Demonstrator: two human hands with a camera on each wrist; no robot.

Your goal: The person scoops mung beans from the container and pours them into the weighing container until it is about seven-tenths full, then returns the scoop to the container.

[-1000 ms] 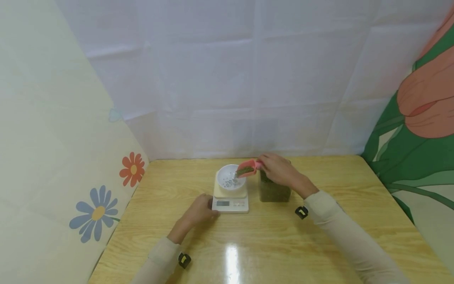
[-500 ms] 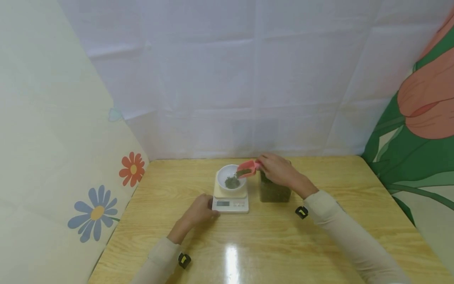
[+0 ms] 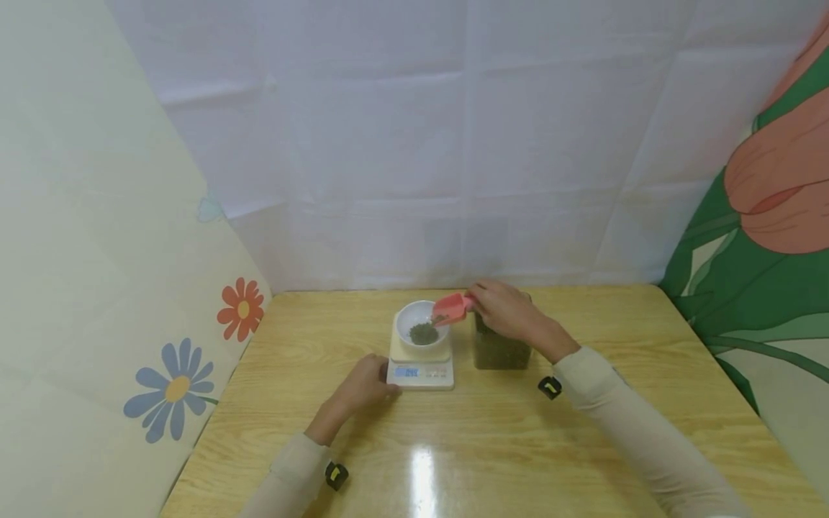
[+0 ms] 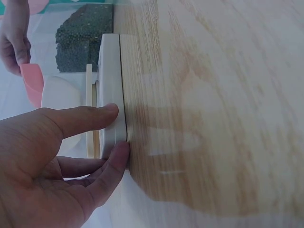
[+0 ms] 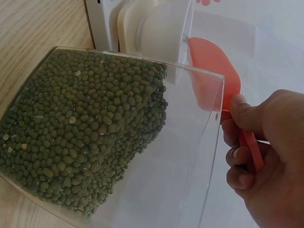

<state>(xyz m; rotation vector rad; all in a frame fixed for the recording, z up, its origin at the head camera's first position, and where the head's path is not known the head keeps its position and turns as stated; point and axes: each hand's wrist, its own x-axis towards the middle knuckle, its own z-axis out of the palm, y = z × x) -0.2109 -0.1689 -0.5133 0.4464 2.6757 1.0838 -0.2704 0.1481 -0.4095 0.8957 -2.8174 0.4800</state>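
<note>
My right hand [image 3: 506,311] grips the handle of a small red scoop [image 3: 451,309], tilted with its lip over the rim of a white bowl [image 3: 408,314]. A few green beans remain in the scoop near its lip. In the bowl lies a small heap of mung beans [image 3: 424,334]. The bowl stands on a white kitchen scale [image 3: 442,378], whose display is lit blue. Thumb and fingers of my left hand [image 4: 61,156] hold the scale's near left corner. Below my right hand, a clear square container [image 5: 190,137] stands partly filled with mung beans [image 5: 80,128].
Scale and container stand side by side on a wood-grain table [image 3: 492,446]. A white cloth [image 3: 376,144] hangs behind the table's far edge. Flower-patterned panels [image 3: 175,288] flank it on both sides.
Beans have slid from the scoop into the bowl, where scattered beans have become a heap. The scale's display has lit up blue. Both hands stay nearly in place.
</note>
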